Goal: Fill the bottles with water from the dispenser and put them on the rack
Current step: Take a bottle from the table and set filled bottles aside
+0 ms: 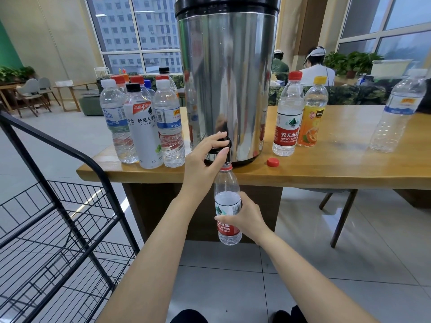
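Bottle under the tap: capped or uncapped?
Uncapped: bottle mouth sits bare under the tap; a red cap lies on the table.

Grey daylight is coming in through a tall gridded window (140, 31) at the back, where a high-rise block (121, 17) is showing outside, and through a second window (396, 26) at the right. A beige wall (53, 31) is running along the left, meeting a green wall (9, 47). Pale glossy floor tiles (233, 276) are reflecting the light. A long wooden table (349, 166) is crossing the view, with chair legs (340, 215) showing under it. Far left, grey chairs (31, 89) are standing near a small side table (70, 89) and a green ottoman (89, 106). Potted plants (352, 61) are standing below the right window, and 2 people (317, 68) are sitting beyond a leaf-patterned sofa back (349, 94).
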A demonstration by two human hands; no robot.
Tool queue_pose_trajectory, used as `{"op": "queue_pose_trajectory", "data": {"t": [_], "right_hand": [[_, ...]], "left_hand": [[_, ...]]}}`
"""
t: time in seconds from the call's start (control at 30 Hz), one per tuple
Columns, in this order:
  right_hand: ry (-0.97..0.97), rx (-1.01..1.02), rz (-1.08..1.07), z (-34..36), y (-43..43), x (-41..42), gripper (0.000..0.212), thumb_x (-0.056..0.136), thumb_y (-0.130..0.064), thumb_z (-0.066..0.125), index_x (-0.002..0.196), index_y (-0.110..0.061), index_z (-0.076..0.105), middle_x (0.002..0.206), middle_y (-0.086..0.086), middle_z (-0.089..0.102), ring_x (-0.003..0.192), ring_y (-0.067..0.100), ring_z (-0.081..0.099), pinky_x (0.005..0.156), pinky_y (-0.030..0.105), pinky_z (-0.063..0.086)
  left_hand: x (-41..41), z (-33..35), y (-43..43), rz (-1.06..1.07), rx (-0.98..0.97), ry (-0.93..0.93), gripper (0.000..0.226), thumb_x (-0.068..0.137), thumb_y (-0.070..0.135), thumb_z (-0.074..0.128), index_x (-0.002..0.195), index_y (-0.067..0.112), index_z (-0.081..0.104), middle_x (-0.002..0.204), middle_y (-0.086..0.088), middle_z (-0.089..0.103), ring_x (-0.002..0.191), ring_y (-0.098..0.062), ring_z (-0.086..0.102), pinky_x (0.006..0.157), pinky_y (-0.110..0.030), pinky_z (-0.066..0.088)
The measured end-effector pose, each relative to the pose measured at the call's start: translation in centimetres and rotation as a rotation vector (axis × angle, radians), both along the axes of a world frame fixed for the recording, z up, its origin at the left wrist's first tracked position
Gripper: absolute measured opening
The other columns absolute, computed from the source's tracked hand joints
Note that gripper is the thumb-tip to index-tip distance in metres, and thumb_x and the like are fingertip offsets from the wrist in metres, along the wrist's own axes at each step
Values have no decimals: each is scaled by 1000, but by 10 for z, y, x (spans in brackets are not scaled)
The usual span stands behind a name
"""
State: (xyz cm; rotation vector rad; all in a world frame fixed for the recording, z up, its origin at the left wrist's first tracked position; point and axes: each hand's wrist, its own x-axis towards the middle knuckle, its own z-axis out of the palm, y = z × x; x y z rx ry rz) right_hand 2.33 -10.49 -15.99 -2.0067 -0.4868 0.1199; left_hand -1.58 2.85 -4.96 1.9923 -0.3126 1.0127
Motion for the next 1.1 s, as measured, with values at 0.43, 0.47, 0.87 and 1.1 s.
{"op": "queue_pose_trajectory", "data": {"t": [0.43, 0.47, 0.87, 1.1], "right_hand": [[-9, -4, 2, -1, 0, 1, 77, 67, -31, 88, 130, -18, 46, 128, -1, 59, 120, 19, 56, 91, 29, 51], [-9, -2, 5, -1, 0, 1, 77, 67, -31, 88, 130, -18, 46, 128, -1, 59, 120, 19, 56, 91, 29, 51], [11, -5, 4, 0, 0, 1, 78, 66, -30, 88, 130, -18, 46, 128, -1, 59, 120, 17, 55, 89, 26, 49], [15, 14, 25, -1, -1, 2, 76, 66, -31, 88, 129, -19, 46, 125, -2, 60, 117, 16, 56, 86, 23, 48]], "left_hand": [[-2, 1, -3, 0, -26, 10, 30, 93, 26, 55, 117, 12, 66, 131, 7, 57, 128, -3, 47, 111, -40, 42], [-2, 1, -3, 1, -26, 10, 30, 93, 26, 55, 117, 12, 66, 131, 8, 56, 128, -3, 47, 111, -39, 42], [1, -2, 0, 22, 24, -4, 24, 96, 17, 58, 118, 11, 66, 132, 8, 55, 129, -1, 45, 111, -22, 37], [5, -4, 4, 234, 202, -154, 32, 93, 35, 52, 108, 15, 71, 119, -2, 64, 119, -10, 47, 104, -27, 36]]}}
